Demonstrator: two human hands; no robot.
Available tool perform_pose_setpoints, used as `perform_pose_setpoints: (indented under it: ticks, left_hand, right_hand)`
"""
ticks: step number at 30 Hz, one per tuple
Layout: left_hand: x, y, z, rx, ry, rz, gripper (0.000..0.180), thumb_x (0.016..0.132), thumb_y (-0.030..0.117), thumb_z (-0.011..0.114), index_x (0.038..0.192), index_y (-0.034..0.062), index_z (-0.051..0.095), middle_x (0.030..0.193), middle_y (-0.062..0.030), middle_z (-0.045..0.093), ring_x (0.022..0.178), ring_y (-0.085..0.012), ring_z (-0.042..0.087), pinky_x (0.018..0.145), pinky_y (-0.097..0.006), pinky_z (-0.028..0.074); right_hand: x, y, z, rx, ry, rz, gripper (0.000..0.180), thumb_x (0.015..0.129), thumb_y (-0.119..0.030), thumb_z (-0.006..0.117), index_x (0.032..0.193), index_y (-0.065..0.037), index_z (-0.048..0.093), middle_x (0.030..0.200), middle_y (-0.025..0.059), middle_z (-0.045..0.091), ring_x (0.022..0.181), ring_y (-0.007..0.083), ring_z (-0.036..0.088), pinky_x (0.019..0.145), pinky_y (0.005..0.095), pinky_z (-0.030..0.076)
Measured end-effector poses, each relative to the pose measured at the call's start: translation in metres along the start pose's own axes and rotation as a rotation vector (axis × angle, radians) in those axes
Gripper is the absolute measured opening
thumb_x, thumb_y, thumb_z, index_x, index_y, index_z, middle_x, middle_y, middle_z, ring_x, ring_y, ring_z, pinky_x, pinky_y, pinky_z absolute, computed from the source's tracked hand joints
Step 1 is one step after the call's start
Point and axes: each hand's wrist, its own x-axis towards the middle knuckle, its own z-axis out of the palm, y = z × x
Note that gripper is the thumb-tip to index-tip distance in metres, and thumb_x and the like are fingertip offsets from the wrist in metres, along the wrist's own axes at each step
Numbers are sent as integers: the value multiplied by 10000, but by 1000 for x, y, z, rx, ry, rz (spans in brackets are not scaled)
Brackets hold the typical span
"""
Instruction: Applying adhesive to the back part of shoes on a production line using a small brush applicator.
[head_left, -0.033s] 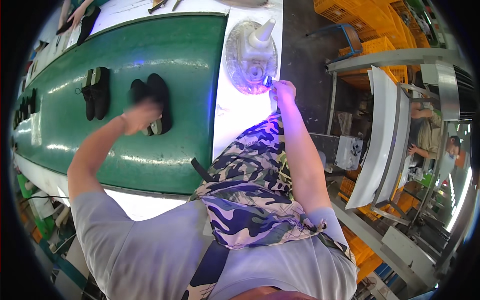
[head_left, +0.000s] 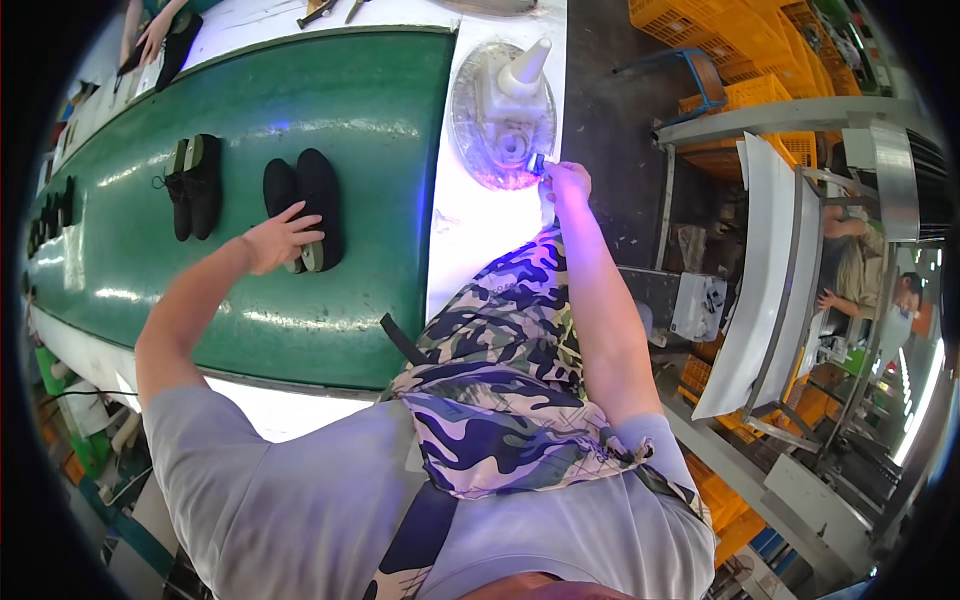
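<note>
Your left hand [head_left: 280, 241], fingers spread, reaches across the near ends of a pair of black shoes [head_left: 319, 190] lying side by side on a green surface [head_left: 370, 130]; whether the palm bears on them cannot be told. Your right hand [head_left: 568, 183] pinches a small dark item [head_left: 537, 163] at the near edge of a clear oval dish [head_left: 463, 128], where violet light glows. In the dish stands a white container [head_left: 523, 72] with a cone-shaped spout, tilted toward the upper right, all on the white bench [head_left: 475, 222]. Left of your shoes, a second black pair [head_left: 203, 192] with laces lies apart. Farther out, a co-worker's hands [head_left: 154, 38] are beside another dark shoe [head_left: 178, 48] at upper left, while orange crates [head_left: 690, 30] fill the upper right.
</note>
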Motion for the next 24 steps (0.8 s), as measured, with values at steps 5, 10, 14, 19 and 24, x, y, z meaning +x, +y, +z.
perform_pose_setpoints:
  ticks: [5,10,14,19,24]
  left_hand:
    - [31,24,-51,-476,195,-512,253,679,210,709,902,90,706,1400,-136,472,1409,-361,293,1164,-612,143]
    - [73,11,-1,-419,598,-1299,640,687,356,798,1165,1,562,1290,-189,561,1227,-357,522,994,-463,435]
    - [93,-27,-11,-779,108,-1505,749,693,442,803,1184,-50,524,1090,-204,680,1039,-367,655,870,-430,539]
    - [131,-26,28,-513,-81,-1536,881,710,268,799,1375,-85,341,1125,-233,647,1026,-336,668,854,-397,563]
    - [157,25,-23,-303,-109,-1114,949,679,279,834,1398,-47,307,1149,-216,619,1020,-352,659,843,-394,561]
  right_hand:
    - [35,22,-3,74,-8,-24,150,808,-116,738,839,-17,629,666,34,603,526,107,563,393,255,381]
    - [26,24,6,111,109,-104,136,792,-89,738,798,-14,625,658,50,613,501,111,555,390,259,383]
    - [14,12,0,64,63,-167,112,776,-65,733,823,-32,638,687,42,629,563,112,584,445,271,426]
    - [-17,-7,-7,229,-79,-75,89,797,-72,708,851,-53,639,748,31,651,655,120,620,529,282,453]
    - [-30,-2,-32,673,-292,43,126,853,-109,653,964,-94,595,877,47,648,817,170,620,654,340,459]
